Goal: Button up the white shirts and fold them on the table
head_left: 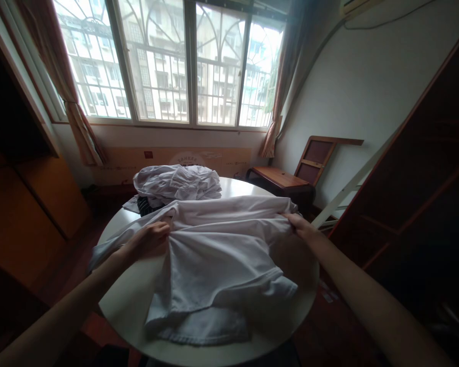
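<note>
A white shirt [218,260] is spread over a round white table [130,300], its hem towards me and its lower layers overlapping unevenly. My left hand [156,235] is closed on the cloth at the shirt's left side. On the opposite side, my right hand [297,223] pinches the fabric near its upper right corner. Between both hands the cloth is drawn out with several sideways folds. One part of the garment trails off to the left past my left wrist. The fingertips are partly hidden by the cloth.
A heap of crumpled white clothes [178,182] lies at the table's far side, with a dark striped cloth [147,206] under it. Beyond stand a wooden side table [279,177] and a leaning wooden frame [315,160]. Orange cabinets [23,214] are at left, a dark wardrobe [416,204] at right.
</note>
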`<state>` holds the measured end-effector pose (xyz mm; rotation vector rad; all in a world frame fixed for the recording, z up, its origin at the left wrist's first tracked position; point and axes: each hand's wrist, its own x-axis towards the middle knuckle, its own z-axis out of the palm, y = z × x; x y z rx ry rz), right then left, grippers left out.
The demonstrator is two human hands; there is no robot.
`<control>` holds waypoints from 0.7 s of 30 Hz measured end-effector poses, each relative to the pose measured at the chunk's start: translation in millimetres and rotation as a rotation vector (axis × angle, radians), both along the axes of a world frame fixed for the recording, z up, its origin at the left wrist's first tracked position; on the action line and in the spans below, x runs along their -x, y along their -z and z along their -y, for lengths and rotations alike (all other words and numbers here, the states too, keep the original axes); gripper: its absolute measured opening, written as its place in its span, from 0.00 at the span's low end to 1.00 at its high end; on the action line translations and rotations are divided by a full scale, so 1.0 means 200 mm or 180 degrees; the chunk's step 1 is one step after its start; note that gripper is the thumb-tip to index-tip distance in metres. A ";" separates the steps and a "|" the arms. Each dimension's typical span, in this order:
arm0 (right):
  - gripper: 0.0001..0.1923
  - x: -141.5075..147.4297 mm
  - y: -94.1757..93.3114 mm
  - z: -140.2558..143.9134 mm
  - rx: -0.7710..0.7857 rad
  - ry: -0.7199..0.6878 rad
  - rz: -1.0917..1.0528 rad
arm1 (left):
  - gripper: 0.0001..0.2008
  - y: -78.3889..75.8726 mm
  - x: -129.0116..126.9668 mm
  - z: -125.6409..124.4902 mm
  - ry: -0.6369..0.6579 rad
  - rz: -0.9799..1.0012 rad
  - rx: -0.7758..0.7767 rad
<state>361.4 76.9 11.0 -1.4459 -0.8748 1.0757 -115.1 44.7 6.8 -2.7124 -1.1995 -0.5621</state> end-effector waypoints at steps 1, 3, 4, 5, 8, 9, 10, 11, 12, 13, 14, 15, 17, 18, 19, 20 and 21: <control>0.02 -0.01 -0.05 -0.04 0.0084 0.0143 -0.0153 | 0.08 0.00 0.01 -0.03 -0.0064 0.0108 -0.0112; 0.02 -0.03 -0.13 -0.09 -0.0074 0.0372 -0.0517 | 0.07 0.00 0.01 -0.09 -0.0195 0.0355 -0.0269; 0.04 -0.02 -0.15 -0.11 -0.0335 0.0415 -0.0692 | 0.07 0.01 0.00 -0.12 -0.0284 0.0485 -0.0310; 0.07 -0.02 -0.17 -0.12 -0.0579 0.0415 -0.0841 | 0.07 0.02 -0.01 -0.14 -0.0381 0.0600 -0.0310; 0.14 0.00 -0.11 -0.07 -0.0664 -0.0002 -0.1032 | 0.06 0.08 -0.04 -0.18 -0.0607 0.0881 -0.0025; 0.15 0.00 -0.07 -0.05 -0.0493 -0.0221 -0.1008 | 0.06 0.10 -0.04 -0.18 -0.0629 0.0963 0.0122; 0.15 0.01 -0.02 -0.02 -0.0318 -0.0437 -0.0954 | 0.06 0.13 -0.05 -0.19 -0.0635 0.1051 0.0259; 0.12 0.01 0.02 0.01 -0.0224 -0.0586 -0.0877 | 0.06 0.15 -0.05 -0.20 -0.0633 0.1145 0.0369; 0.09 0.02 0.06 0.04 -0.0225 -0.0690 -0.0771 | 0.06 0.16 -0.06 -0.21 -0.0612 0.1225 0.0456; 0.07 0.03 0.09 0.06 -0.0286 -0.0769 -0.0650 | 0.05 0.17 -0.06 -0.22 -0.0577 0.1285 0.0516; 0.07 0.04 0.10 0.08 -0.0386 -0.0836 -0.0530 | 0.05 0.18 -0.07 -0.22 -0.0550 0.1326 0.0561; 0.09 0.05 0.11 0.08 -0.0469 -0.0921 -0.0417 | 0.05 0.17 -0.07 -0.23 -0.0558 0.1353 0.0601; 0.10 0.07 0.08 0.07 -0.0422 -0.1001 -0.0246 | 0.05 0.14 -0.08 -0.25 -0.0721 0.1432 0.0667; 0.09 0.07 0.05 0.06 -0.0332 -0.0951 -0.0206 | 0.06 0.12 -0.08 -0.26 -0.0886 0.1523 0.0684; 0.06 0.06 0.02 0.04 -0.0228 -0.0819 -0.0176 | 0.07 0.09 -0.08 -0.27 -0.1082 0.1660 0.0681; 0.04 0.06 -0.02 0.02 -0.0149 -0.0640 -0.0135 | 0.08 0.06 -0.08 -0.28 -0.1268 0.1819 0.0659; 0.03 0.05 -0.06 0.00 -0.0126 -0.0429 -0.0099 | 0.09 0.03 -0.09 -0.29 -0.1419 0.1986 0.0605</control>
